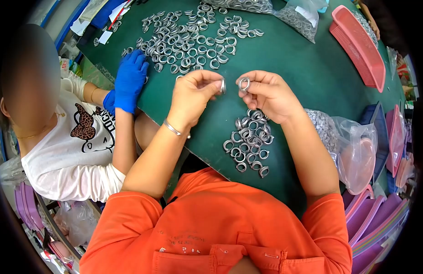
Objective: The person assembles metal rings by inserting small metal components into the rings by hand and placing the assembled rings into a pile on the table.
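Rings (pixel 186 48) cover the table's (pixel 284 59) far left part; a second pile (pixel 250 139) lies near its front edge, a basket (pixel 357 55) toward its far right corner.

Place: a workshop for small metal parts, it seems.
Green table (pixel 277 59): many metal rings (pixel 177 44) lie there in loose heaps.
Clear bag (pixel 300 22): filled with small grey parts.
Blue gloves (pixel 131 82): a second person (pixel 70 146) wears them beside the table.
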Available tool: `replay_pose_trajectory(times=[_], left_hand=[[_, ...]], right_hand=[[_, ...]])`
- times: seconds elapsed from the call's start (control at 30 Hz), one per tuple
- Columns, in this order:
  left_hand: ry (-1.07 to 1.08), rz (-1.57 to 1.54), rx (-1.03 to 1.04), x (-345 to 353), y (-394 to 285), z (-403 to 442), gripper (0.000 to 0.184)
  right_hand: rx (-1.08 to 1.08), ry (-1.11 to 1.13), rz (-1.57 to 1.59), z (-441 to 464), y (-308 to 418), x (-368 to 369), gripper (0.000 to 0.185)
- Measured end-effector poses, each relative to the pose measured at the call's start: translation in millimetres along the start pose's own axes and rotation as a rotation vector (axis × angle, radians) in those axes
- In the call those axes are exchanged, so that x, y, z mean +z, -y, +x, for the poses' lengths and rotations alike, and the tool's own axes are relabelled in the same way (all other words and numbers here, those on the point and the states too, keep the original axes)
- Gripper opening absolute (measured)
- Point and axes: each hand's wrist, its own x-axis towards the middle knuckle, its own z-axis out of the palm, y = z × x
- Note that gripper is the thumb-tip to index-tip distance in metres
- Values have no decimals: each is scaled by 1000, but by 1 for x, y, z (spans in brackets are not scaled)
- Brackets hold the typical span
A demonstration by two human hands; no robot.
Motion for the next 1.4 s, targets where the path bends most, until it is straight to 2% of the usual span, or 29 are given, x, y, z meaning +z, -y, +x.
replay_pose_trajectory(times=[0.03, 0.07, 0.3, 0.37, 0.4, 0.43, 0.47, 0.53, 0.57, 0.63, 0.7, 0.77, 0.83, 0.9, 0.93, 0.97, 1.03, 1.13, 1.23, 1.3, 1.33, 1.37, 1.4], left_hand=[[123, -452, -263, 0, -2, -2, 14], [205, -644, -354, -1, -1, -3, 14], [379, -979, -505, 3, 1, -10, 13], [378, -968, -512, 4, -1, -11, 13], [375, -957, -517, 4, -3, -13, 13], [373, -958, -517, 5, -6, -15, 13], [283, -796, -448, 8, -10, -17, 13], [158, -550, -294, 14, -13, -22, 12], [161, -552, -296, 16, -12, -23, 12], [86, -224, -45, 19, -9, -26, 9], [106, 160, 135, 21, -8, -35, 4], [250, 453, 449, 22, -10, -43, 4], [306, 333, 385, 27, -11, -49, 5], [137, 531, 552, 23, -9, -29, 9], [5, 624, 563, 21, -10, -14, 12], [-154, 681, 660, 18, -4, 7, 12], [-320, 866, 561, 18, 1, 34, 11], [-286, 978, 471, 18, 13, 50, 10], [-250, 955, 451, 18, 18, 45, 10], [-248, 600, 441, 15, 17, 36, 13], [-196, 392, 279, 14, 15, 32, 13], [-137, 158, 84, 15, 11, 27, 11], [-87, -11, 15, 14, 9, 22, 11]], right_hand=[[20, 24, 89, -1, 1, -1, 14], [38, 48, 177, -3, 3, 0, 14], [8, 57, 171, -14, 9, 8, 15], [-28, -108, -203, -21, 12, 10, 18], [-27, -107, -203, -26, 13, 9, 18], [-74, -75, -586, -32, 14, 6, 19], [-122, -40, -970, -37, 15, 5, 20], [-90, -1, -1015, -44, 16, 6, 20], [-59, 35, -1059, -48, 16, 6, 21], [-12, 28, -1072, -51, 17, 9, 21], [-153, 169, -1217, -51, 17, 7, 20], [-118, 211, -1253, -50, 20, 6, 17], [-280, 76, -1266, -41, 23, 3, 14], [-411, -127, -1349, -18, 24, 3, 11], [-517, -225, -1362, -2, 19, 2, 11], [-579, -289, -1340, 16, 14, 3, 10], [-656, -351, -1316, 48, 0, 5, 9], [-643, -388, -1338, 70, -9, 8, 10], [-547, -348, -1445, 65, -7, 4, 16], [-438, -314, -1350, 53, -1, -1, 20], [-359, -312, -1176, 43, 4, 0, 22], [-352, -314, -1178, 37, 5, -2, 22], [-281, -288, -750, 30, 5, -4, 22]])
